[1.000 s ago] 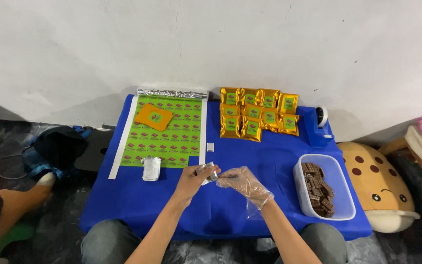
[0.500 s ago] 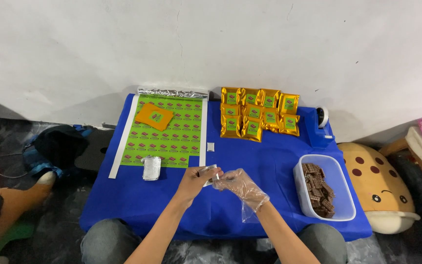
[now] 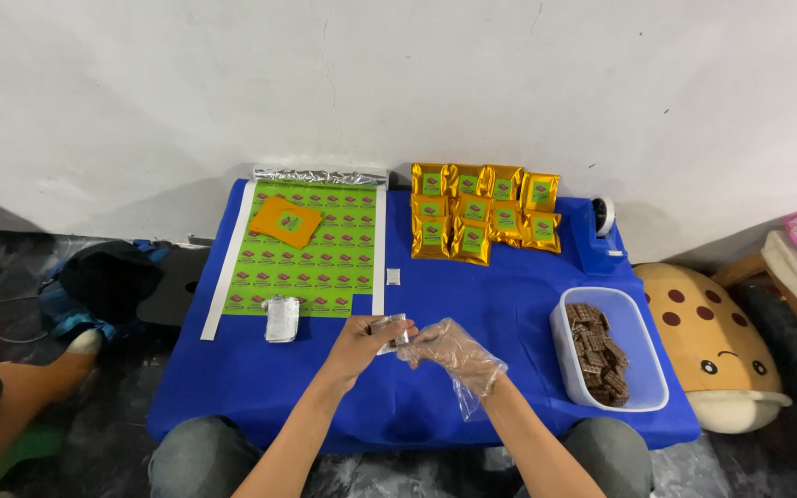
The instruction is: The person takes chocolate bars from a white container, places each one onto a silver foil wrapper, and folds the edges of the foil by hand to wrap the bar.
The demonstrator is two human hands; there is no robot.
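Observation:
My left hand is bare and pinches a small silvery foil pouch over the blue table. My right hand, in a loose clear plastic glove, meets the pouch from the right, fingers at its edge. A second foil pouch lies flat to the left, at the lower edge of a green sticker sheet. A clear tub of brown chocolate pieces stands to the right of my hands.
Several gold packets lie in rows at the back. An orange packet rests on the sticker sheet. A tape dispenser sits back right; a small white sachet lies mid-table. A spotted plush cushion is right of the table.
Both hands have drawn slightly closer together around the foil pouch; the gloved right hand has moved left onto it.

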